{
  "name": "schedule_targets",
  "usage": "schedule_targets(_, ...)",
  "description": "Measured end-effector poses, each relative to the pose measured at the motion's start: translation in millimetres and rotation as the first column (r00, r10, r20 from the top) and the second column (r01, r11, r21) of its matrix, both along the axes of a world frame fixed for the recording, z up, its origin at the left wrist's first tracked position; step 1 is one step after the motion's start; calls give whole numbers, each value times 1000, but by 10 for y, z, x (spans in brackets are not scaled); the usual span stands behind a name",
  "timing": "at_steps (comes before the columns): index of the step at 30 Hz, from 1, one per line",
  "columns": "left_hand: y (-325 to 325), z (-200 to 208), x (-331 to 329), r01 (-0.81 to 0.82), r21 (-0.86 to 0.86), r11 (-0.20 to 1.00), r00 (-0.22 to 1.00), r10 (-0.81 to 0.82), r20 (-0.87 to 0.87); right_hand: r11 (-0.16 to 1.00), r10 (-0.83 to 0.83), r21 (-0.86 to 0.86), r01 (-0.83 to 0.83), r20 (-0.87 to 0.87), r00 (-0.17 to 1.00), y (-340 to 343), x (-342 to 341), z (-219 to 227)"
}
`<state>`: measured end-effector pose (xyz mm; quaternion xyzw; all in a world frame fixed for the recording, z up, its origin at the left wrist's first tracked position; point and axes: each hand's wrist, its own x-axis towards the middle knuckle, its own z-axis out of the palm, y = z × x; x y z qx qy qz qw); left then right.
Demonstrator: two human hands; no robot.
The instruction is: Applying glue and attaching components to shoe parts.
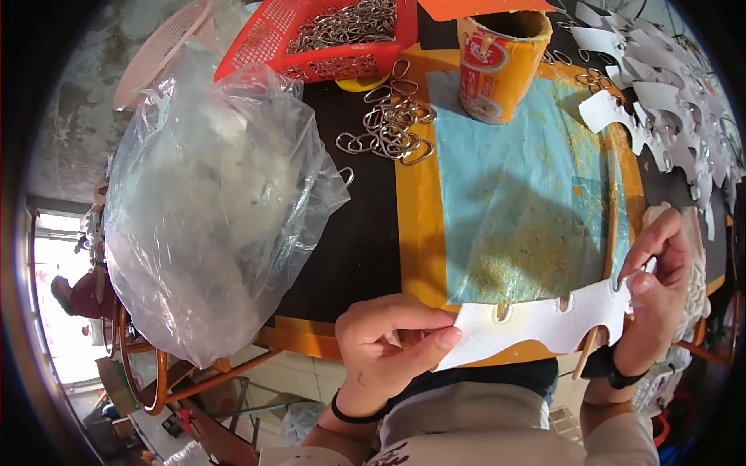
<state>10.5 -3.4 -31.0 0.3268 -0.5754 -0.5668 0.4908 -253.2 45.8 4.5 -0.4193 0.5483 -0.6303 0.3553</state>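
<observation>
A white scalloped piece (532,330), fabric or leather by its look, is stretched between my hands at the table's front edge. It has small stitched notches along its upper edge and curved cut-outs below. My left hand (392,342) pinches its left end between thumb and forefinger. Around the right end, the fingers of my right hand (659,268) are closed, and part of that end is hidden. A thin wooden stick (612,210) passes behind the piece, its lower tip showing below. Under it all lies a blue sheet (521,202) smeared with yellowish residue.
A bulging clear plastic bag (210,210) stands left. Loose metal rings (396,120) lie near a red basket (353,58) filled with similar rings. An orange paper cup (497,74) stands on the blue sheet. Several white cut pieces (668,101) are heaped at far right.
</observation>
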Motion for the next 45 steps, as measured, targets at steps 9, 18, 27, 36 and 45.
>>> schedule_targets(9,0,26,21,-29,1,1000,1000,29,-5,1000,-3,15,3,11,1000,42,48,71)
schedule_targets(18,66,76,-38,-43,-70,997,990,51,129,993,94,-45,-108,-236,967,124,50,1)
schedule_targets(27,271,630,148,165,-936,310,678,654,336,868,-244,-457,-193,-732,636,163,45,317)
schedule_targets(36,596,888,330,102,-888,-448,613,732,-299,544,-600,-795,-268,-592,538,830,-43,422)
schedule_targets(45,673,796,338,-87,-842,-532,636,621,-458,270,-634,-847,-457,-514,578,914,191,663)
